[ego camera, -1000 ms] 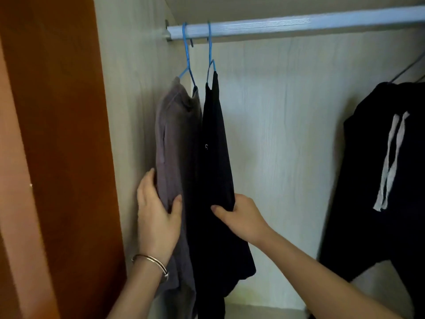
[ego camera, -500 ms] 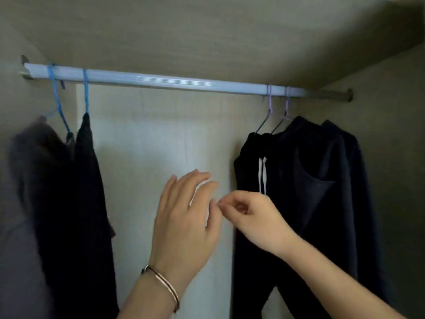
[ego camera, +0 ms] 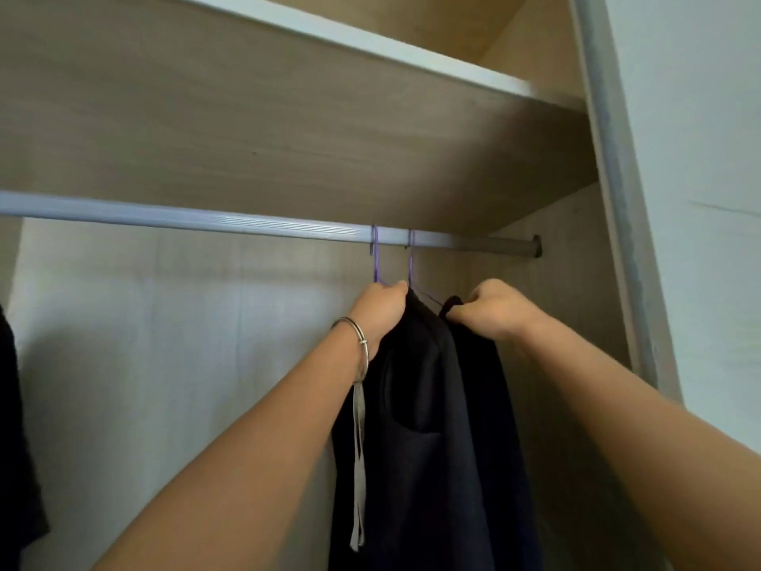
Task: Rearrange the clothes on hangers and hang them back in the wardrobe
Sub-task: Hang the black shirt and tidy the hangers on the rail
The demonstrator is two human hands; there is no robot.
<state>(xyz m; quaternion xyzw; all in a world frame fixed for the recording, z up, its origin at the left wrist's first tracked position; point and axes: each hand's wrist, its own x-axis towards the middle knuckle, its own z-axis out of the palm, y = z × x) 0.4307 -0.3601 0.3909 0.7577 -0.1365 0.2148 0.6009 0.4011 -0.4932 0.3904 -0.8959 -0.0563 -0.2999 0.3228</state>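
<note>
The two dark garments hung at the right end of the rail [ego camera: 185, 216], on purple hangers hooked close together at 12 o'clock from the hands. The left hand [ego camera: 381, 307] was closed, its fingers curled round the base of the left hanger [ego camera: 375, 265] where the left garment [ego camera: 416, 405] met it; how much cloth lay inside the fist could not be told. The right hand [ego camera: 496, 311], at 3 o'clock from the left, was closed in a pinch on the top edge of the right garment [ego camera: 486, 385], just below the right hanger [ego camera: 410, 265].

Probable faults from this position:

1. Hook release. If the left hanger were lifted or twisted, its thin hook could be carried off the rail and the garment dropped.
2. Garment slip. A pull on the right garment toward 3 o'clock or 6 o'clock could drag it off its hanger arm, since the cloth was held and not the hanger.
3. Hook tangle. The two hooks sat near each other; sideways sliding could cross them.
4. Snagging. A grey cord [ego camera: 359, 467] hung toward 6 o'clock beside the left wrist, directly below a bracelet [ego camera: 357, 329], and could be caught on it.

Another dark garment [ego camera: 12, 426] hung at the 9 o'clock edge, well apart.
</note>
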